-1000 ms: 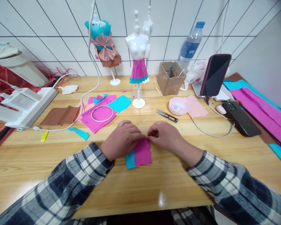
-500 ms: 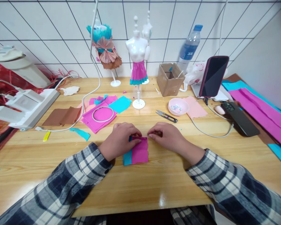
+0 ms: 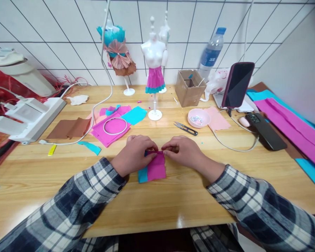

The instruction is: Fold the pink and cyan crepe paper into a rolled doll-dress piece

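Note:
A small piece of magenta crepe paper with a blue strip along its left side [image 3: 156, 170] lies on the wooden table in front of me. My left hand [image 3: 136, 154] rests over its upper left corner, thumb and fingers closed on the folded top edge. At the upper right corner, my right hand [image 3: 182, 152] pinches the same edge between thumb and forefinger. Behind my hands stands a white mini dress form [image 3: 154, 52] wearing a magenta skirt with a blue hem [image 3: 155, 78].
Thread snips [image 3: 186, 128] lie beyond my right hand, near a pink bowl of sequins [image 3: 198, 118]. A cardboard box [image 3: 190, 92] stands behind. Coloured sheets and a white ring [image 3: 115, 126] are at left. A black phone [image 3: 267, 133] and long paper strips [image 3: 291, 122] occupy the right.
My right hand has moved left onto the paper's upper right corner, where before it was just apart from it. My left hand has kept its hold.

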A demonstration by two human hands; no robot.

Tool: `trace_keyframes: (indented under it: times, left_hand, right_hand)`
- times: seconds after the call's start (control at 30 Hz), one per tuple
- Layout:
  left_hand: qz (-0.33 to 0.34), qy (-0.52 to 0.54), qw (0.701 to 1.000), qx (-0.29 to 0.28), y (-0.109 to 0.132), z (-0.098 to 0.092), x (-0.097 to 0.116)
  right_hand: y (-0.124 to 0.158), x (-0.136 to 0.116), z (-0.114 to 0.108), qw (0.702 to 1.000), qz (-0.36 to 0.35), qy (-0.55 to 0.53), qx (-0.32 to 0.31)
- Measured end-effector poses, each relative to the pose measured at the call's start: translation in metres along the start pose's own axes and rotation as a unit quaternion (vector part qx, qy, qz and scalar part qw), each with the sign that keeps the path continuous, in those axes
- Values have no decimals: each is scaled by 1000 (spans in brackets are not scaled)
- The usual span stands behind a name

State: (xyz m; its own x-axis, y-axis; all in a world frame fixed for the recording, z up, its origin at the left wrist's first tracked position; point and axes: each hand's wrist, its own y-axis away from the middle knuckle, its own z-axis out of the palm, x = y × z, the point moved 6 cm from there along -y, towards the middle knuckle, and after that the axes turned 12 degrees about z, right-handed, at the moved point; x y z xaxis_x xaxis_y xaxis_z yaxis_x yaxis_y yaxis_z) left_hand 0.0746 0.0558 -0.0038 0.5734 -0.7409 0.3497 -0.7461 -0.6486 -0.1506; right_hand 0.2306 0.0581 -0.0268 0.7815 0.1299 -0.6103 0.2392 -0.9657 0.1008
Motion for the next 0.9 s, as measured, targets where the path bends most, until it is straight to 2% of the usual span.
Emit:
trace_keyframes:
  times: [0.27,0.47,0.9]
  left_hand:
    - [-17,-18,1000,-4,0,4,1]
    - [-2,-35,999,-2,0,2,3]
    - [65,-124,990,17,5,-11,18]
  right_hand:
    - [-1,-5,4,1000,-18,12,16]
    - [2,-7,3,999,-40,26,25]
    - [19,-20,4,976,-119,176,43]
